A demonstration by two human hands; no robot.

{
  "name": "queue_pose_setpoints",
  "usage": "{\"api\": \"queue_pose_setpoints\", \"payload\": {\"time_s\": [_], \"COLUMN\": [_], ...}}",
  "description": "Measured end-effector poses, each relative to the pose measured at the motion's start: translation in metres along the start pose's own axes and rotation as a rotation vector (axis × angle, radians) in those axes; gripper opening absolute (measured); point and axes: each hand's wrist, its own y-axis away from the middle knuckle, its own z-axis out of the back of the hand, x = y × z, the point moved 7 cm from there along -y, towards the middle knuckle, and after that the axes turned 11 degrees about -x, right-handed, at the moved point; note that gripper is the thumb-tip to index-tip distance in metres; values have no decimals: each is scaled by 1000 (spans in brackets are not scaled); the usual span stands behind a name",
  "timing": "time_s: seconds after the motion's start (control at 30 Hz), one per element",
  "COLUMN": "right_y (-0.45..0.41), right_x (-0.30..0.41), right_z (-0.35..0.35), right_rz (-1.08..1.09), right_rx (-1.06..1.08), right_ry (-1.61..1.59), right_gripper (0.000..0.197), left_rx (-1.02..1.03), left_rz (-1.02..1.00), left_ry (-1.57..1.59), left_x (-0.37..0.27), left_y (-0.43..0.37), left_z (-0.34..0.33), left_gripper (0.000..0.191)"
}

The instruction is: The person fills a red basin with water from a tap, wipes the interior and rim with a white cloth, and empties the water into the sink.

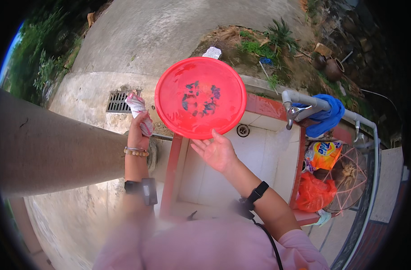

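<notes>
My left hand (141,125) grips a bunched white cloth with pink markings (138,106), which sticks out past the fingers, left of the basin. A round red plastic basin (173,81) shows its wet inside and a dark printed pattern on the bottom. At the basin's near rim is my right hand (215,152), palm up, thumb against the rim and fingers beneath it. Under that arm lies a white-tiled washing trough (239,168) with a red tiled edge and a round drain (243,130). The cloth partly covers a floor grate (116,102) from this view.
A metal tap (291,116) on a grey pipe juts over the trough's right side, with a blue cloth (321,114) wrapped on the pipe. Beyond stand a Tide bag (323,155), a red plastic bag (315,192) and a woven hat (350,179). A thick column (63,145) rises at left.
</notes>
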Motion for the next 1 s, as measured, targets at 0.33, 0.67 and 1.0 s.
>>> {"api": "queue_pose_setpoints", "payload": {"time_s": [0.33, 0.67, 1.0], "right_y": [22, 100, 125], "right_x": [17, 84, 168], "right_z": [26, 106, 133], "right_rz": [20, 32, 465], "right_rx": [-168, -214, -498], "right_ry": [4, 226, 560], "right_gripper": [56, 42, 34], "left_rx": [-50, 689, 686], "left_rz": [30, 19, -331], "left_ry": [135, -604, -767], "left_x": [37, 91, 234], "left_y": [71, 190, 151], "left_z": [-28, -156, -275], "left_gripper": [24, 41, 46]}}
